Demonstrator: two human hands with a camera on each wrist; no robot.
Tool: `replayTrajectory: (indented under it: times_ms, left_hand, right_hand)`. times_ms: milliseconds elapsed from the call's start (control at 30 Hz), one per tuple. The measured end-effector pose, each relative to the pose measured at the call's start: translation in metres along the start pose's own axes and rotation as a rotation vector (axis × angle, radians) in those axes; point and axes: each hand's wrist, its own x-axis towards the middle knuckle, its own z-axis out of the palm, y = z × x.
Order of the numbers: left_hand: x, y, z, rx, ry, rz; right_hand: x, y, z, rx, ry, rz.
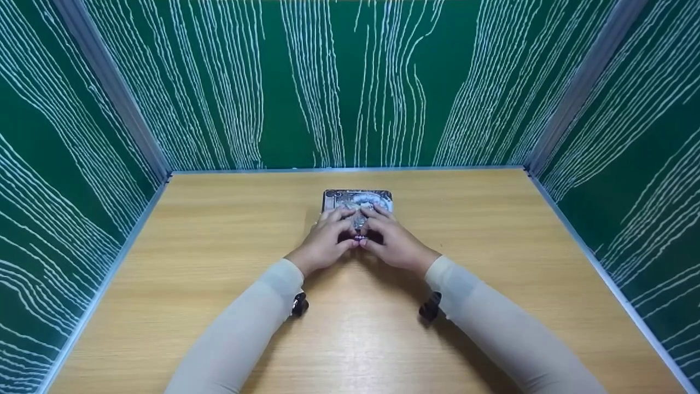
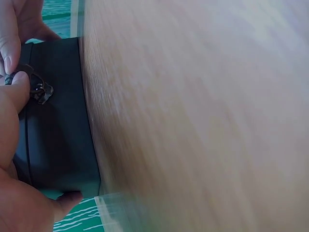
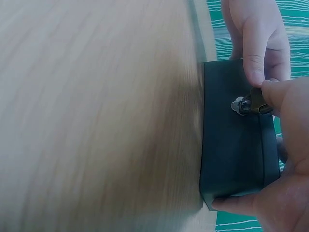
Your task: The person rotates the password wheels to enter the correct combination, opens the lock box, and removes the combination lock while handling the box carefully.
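A small dark box (image 1: 358,196) with a patterned grey-and-white lid lies on the table. A seam runs near the top of its plain front, crossed by a metal clasp (image 3: 259,100) with a shiny lower catch (image 2: 44,93). My left hand (image 1: 327,239) grips the box from its left, thumb at the clasp and other fingers over the lid and side. From the opposite side my right hand (image 1: 398,242) holds it the same way. Both thumb tips meet at the clasp and partly hide it. The lid appears down on the box.
The wooden table (image 1: 219,230) spreads around the box. Green panels (image 1: 350,82) with white wavy lines stand at the back and both sides, joined by grey posts (image 1: 117,93). A dark wrist camera (image 1: 430,307) hangs under each sleeve.
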Motion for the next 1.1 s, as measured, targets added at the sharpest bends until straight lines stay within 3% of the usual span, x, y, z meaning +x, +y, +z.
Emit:
replayTrajectory:
  times_ms: [500, 1100]
  left_hand:
    - [0.0003, -0.0003, -0.0005, -0.007, 0.004, 0.003]
    - [-0.0004, -0.0002, -0.0004, -0.009, 0.005, 0.012]
  right_hand:
    - [0.0000, 0.0007, -0.0008, -0.016, 0.008, -0.030]
    - [-0.0010, -0.0019, -0.0011, 0.001, 0.009, 0.000]
